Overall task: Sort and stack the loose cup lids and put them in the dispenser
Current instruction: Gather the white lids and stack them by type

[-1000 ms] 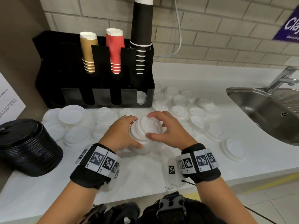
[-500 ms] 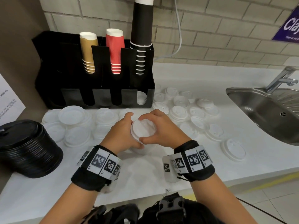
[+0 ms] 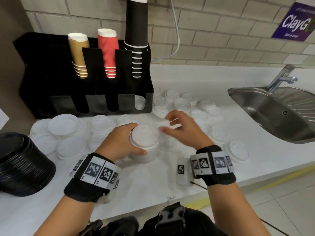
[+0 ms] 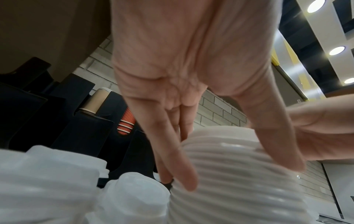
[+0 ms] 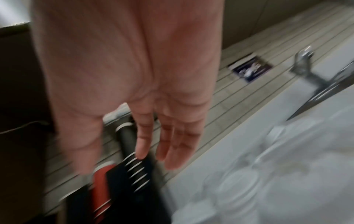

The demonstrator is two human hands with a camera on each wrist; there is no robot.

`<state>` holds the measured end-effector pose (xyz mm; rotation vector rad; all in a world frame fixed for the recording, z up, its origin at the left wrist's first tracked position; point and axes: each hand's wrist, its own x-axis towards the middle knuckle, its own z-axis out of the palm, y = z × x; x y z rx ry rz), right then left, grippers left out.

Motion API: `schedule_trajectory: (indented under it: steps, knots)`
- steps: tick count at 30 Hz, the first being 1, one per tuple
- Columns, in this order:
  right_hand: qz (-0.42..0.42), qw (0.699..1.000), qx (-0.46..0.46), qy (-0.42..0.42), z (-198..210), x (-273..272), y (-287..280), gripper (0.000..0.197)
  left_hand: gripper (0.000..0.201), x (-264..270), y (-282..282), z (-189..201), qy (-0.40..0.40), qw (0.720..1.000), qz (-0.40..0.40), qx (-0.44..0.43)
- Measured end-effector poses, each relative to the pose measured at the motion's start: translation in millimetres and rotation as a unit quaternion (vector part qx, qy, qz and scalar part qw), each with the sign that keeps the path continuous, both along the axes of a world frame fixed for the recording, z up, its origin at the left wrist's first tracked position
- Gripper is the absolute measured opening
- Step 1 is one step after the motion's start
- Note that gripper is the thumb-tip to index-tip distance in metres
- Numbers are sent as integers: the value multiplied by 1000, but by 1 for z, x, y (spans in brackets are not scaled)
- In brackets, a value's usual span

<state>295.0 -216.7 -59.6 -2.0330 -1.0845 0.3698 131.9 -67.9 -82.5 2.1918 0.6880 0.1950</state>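
My left hand (image 3: 119,143) grips the lid stack (image 3: 144,142) steady while my empty, loose-fingered right hand (image 3: 182,128) should pick a matching-size loose lid (image 3: 160,111).

lids (image 3: 67,124) white | dispenser (image 3: 85,74) black | cups (image 3: 109,51) red ribbed, tan, black white-rimmed | sink (image 3: 272,109) steel-grey

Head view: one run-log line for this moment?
left hand grips lid stack | right hand open, empty | dispenser unfilled
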Motion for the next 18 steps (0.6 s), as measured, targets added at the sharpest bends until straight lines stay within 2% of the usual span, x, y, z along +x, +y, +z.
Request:
schedule_trajectory:
  steps: [2,3,5,7,9,12,15,18]
  knots:
    - [-127,989,-1,-72,1,27,-22,26,72,1,1,0,10,1000,-2,4]
    - [-187,977,-35,-98,1,40,-33,31,73,1,2,0,12,1000,-2,5]
    - [-286,938,-173,-94,-1,60,-56,47,73,2,3,-1,13,1000,-4,7]
    - [-339,889,-307,-38,-2,69,-75,60,72,2,4,-1,12,1000,-4,5]
    - [-356,857,-372,14,-4,72,-89,65,71,2,4,-1,12,1000,-5,2]
    - [-349,843,-408,47,-8,72,-104,61,70,3,5,-2,9,1000,-10,-1]
    - [-352,839,-415,15,-11,69,-111,49,71,2,4,-2,8,1000,-9,-2]
    - [-343,836,-426,-39,-9,65,-115,47,74,2,4,-1,14,1000,-6,0]
